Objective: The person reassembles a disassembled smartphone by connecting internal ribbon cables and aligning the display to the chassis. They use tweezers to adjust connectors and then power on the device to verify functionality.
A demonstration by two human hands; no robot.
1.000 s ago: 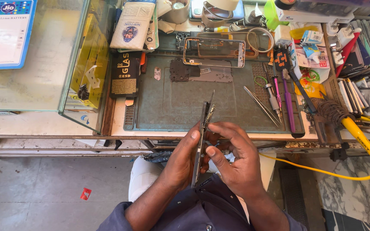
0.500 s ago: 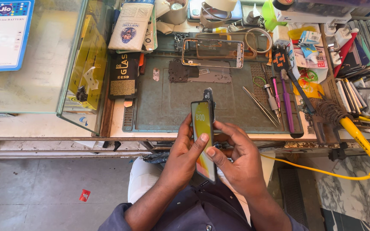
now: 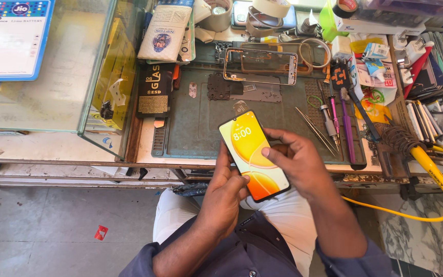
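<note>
I have the phone (image 3: pixel 253 154) up off the counter (image 3: pixel 144 146), held above my lap with its lit yellow screen facing me. My left hand (image 3: pixel 226 192) has its grip closed around the lower left edge, thumb lying along the side. My right hand (image 3: pixel 296 159) is clamped on the right edge, fingers curled behind the back and one fingertip resting on the glass near the middle.

I judge it light and stiff, a thin flat slab, but smooth on both faces and so likely slippery, with a glass front that would crack from a drop or a twist. The safest hold looks to be along the two long edges, pinching the frame rather than pressing the screen, and keeping it over my lap or the green mat (image 3: pixel 208 131).

An empty phone frame (image 3: pixel 260 65) lies further back on that mat, with tweezers (image 3: pixel 314 131) just to the right
</note>
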